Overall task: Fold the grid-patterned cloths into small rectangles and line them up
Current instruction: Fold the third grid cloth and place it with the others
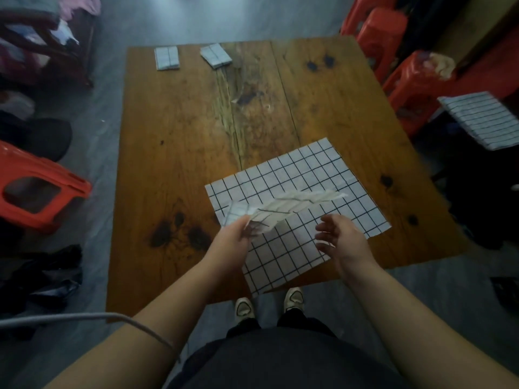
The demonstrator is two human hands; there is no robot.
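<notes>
Fingers (pixel 243 224) of the left hand (pixel 233 240) pinch a lifted flap of the grid cloth (pixel 309 175); right hand (pixel 337 238) hovers empty, relaxed
Head view: cloth overhangs the near edge of the surface (pixel 182 136); one-handed folding could skew it or drag it off

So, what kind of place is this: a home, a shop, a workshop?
Probably an informal workroom or a spare room at home; I cannot be sure. A worn wooden table stands among red plastic stools, with clothes heaped on the grey floor.
</notes>
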